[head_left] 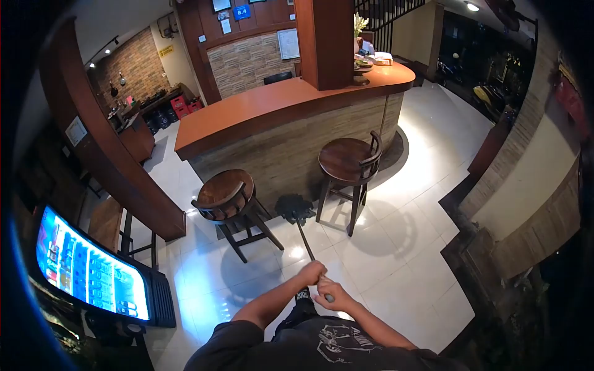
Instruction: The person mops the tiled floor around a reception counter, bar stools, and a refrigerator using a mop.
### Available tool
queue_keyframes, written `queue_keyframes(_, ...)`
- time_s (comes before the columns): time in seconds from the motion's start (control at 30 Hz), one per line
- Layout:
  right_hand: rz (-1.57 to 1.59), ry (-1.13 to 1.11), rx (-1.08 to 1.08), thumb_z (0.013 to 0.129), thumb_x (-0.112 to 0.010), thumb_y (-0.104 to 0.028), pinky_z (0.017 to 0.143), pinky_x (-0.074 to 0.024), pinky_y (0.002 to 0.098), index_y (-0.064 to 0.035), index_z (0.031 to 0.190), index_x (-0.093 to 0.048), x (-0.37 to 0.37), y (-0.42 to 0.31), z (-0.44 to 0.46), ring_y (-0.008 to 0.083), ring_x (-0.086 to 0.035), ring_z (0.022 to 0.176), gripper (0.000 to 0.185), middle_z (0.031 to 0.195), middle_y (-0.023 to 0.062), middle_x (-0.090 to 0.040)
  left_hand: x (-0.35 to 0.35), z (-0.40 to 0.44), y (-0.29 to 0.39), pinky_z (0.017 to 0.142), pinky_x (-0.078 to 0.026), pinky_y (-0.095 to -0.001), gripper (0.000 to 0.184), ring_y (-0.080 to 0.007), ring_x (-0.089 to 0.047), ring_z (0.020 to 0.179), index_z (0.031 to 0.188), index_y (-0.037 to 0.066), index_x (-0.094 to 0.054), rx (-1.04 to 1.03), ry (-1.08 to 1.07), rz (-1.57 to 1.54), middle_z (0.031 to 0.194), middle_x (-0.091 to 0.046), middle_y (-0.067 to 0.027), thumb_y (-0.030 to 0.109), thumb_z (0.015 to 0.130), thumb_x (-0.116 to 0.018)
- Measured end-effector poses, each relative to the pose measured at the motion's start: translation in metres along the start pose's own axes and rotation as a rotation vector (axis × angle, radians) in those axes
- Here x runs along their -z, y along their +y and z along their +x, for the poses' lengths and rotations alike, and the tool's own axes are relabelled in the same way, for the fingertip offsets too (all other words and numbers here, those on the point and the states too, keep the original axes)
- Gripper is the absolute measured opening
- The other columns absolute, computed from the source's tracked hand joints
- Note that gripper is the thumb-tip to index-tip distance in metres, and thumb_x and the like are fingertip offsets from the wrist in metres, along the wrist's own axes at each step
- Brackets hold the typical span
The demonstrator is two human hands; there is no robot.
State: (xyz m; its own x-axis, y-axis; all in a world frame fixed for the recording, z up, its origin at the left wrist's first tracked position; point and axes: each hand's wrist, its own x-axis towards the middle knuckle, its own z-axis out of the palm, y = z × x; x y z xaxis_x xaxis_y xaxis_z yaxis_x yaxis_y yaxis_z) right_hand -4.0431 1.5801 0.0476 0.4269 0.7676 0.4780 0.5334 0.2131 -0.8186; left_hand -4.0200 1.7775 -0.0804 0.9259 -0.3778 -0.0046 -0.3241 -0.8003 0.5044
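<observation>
Both of my hands are wrapped around the handle (305, 242) of a mop, one in front of the other. My left hand (311, 272) grips it farther forward. Close behind, my right hand (333, 295) closes around the section near the butt end, which pokes out toward my body. The dark, stringy mop head (295, 208) lies on the tiled floor at the foot of the counter, between two wooden bar stools. Its far edge sits in the shade against the counter base.
The left stool (226, 193) and right stool (346, 162) flank the mop. Behind them curves a wood-topped counter (260, 114). A lit drinks fridge (93, 269) stands at the left, near a wooden pillar (117, 148). A dark-edged step (455, 247) borders the floor on the right.
</observation>
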Motion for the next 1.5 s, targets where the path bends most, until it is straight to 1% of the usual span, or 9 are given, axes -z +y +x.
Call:
queue_keyframes(0.17, -0.056, -0.214, -0.049, 0.085, -0.073, -0.014, 0.079, -0.0437, 0.0405, -0.0045, 0.060, -0.046, 0.043, -0.093, 0.005, 0.0302, -0.053, 0.075, 0.038, 0.067, 0.0112, -0.048, 0.050, -0.028, 0.100, 0.077, -0.049, -0.0467, 0.016, -0.0363, -0.061, 0.088, 0.073, 0.008, -0.062, 0.009, 0.095, -0.176, 0.078, -0.063, -0.0135, 0.015, 0.065, -0.074)
queue_keyframes(0.3, -0.026, -0.256, -0.043, 0.085, -0.073, -0.013, 0.079, -0.0449, 0.0410, -0.0050, 0.059, -0.046, 0.045, -0.101, 0.009, 0.0309, -0.053, 0.073, 0.038, 0.066, 0.0106, -0.050, 0.042, -0.035, 0.105, 0.071, -0.047, -0.0457, 0.020, -0.0347, -0.060, 0.087, 0.070, 0.008, -0.056, -0.051, 0.187, -0.276, 0.076, -0.062, -0.0123, 0.017, 0.065, -0.074)
queue_keyframes(0.43, -0.025, -0.177, -0.005, 0.084, -0.073, -0.012, 0.077, -0.0461, 0.0421, -0.0047, 0.060, -0.047, 0.020, -0.067, 0.010, 0.0322, -0.052, 0.070, 0.037, 0.065, 0.0117, -0.049, 0.020, -0.031, 0.065, 0.066, -0.044, -0.0445, 0.023, -0.0355, -0.056, 0.069, 0.066, 0.008, -0.050, -0.135, 0.283, -0.244, 0.066, -0.054, -0.0123, 0.024, 0.066, -0.068)
queue_keyframes(0.5, -0.043, -0.106, 0.016, 0.082, -0.075, -0.007, 0.076, -0.0460, 0.0412, -0.0048, 0.059, -0.044, 0.007, -0.047, 0.012, 0.0308, -0.049, 0.065, 0.038, 0.060, 0.0101, -0.046, 0.008, -0.028, 0.037, 0.066, -0.044, -0.0465, 0.022, -0.0375, -0.058, 0.071, 0.065, 0.007, -0.052, -0.131, 0.260, -0.202, 0.067, -0.055, -0.0148, 0.021, 0.064, -0.068)
queue_keyframes(0.77, -0.070, -0.284, 0.010, 0.083, -0.074, -0.012, 0.083, -0.0452, 0.0419, -0.0055, 0.064, -0.047, -0.031, 0.035, -0.002, 0.0297, -0.053, 0.081, 0.033, 0.071, 0.0109, -0.052, -0.015, -0.034, -0.024, 0.070, -0.046, -0.0476, 0.012, -0.0402, -0.060, 0.080, 0.063, 0.006, -0.060, 0.071, 0.057, -0.017, 0.073, -0.061, -0.0176, 0.016, 0.063, -0.068)
queue_keyframes(0.9, -0.009, -0.383, -0.039, 0.086, -0.074, -0.021, 0.084, -0.0430, 0.0423, -0.0060, 0.062, -0.047, 0.012, -0.049, 0.029, 0.0307, -0.052, 0.080, 0.039, 0.069, 0.0108, -0.050, 0.017, -0.043, 0.031, 0.070, -0.047, -0.0466, 0.017, -0.0363, -0.062, 0.081, 0.067, 0.008, -0.059, -0.070, 0.439, -0.211, 0.069, -0.060, -0.0124, 0.018, 0.064, -0.071)
queue_keyframes(1.07, 0.018, -0.401, -0.052, 0.087, -0.075, -0.026, 0.082, -0.0437, 0.0426, -0.0049, 0.062, -0.047, 0.022, -0.110, 0.050, 0.0314, -0.053, 0.079, 0.044, 0.066, 0.0122, -0.049, 0.042, -0.059, 0.070, 0.066, -0.042, -0.0447, 0.026, -0.0335, -0.055, 0.074, 0.065, 0.009, -0.048, -0.068, 0.338, -0.324, 0.064, -0.051, -0.0098, 0.020, 0.069, -0.071)
queue_keyframes(1.17, 0.063, -0.360, -0.001, 0.086, -0.077, -0.018, 0.083, -0.0452, 0.0418, -0.0054, 0.062, -0.045, 0.001, -0.087, 0.045, 0.0293, -0.051, 0.069, 0.043, 0.063, 0.0082, -0.047, 0.034, -0.065, 0.066, 0.063, -0.039, -0.0447, 0.029, -0.0334, -0.053, 0.070, 0.063, 0.009, -0.044, -0.050, 0.433, -0.372, 0.063, -0.050, -0.0092, 0.019, 0.072, -0.070)
queue_keyframes(1.5, -0.117, -0.382, -0.007, 0.086, -0.073, -0.017, 0.083, -0.0443, 0.0419, -0.0035, 0.066, -0.051, -0.031, 0.021, 0.026, 0.0323, -0.053, 0.081, 0.033, 0.074, 0.0126, -0.052, -0.017, -0.045, -0.030, 0.068, -0.043, -0.0425, 0.018, -0.0349, -0.054, 0.073, 0.061, 0.008, -0.051, 0.042, 0.343, -0.201, 0.066, -0.054, -0.0111, 0.016, 0.065, -0.067)
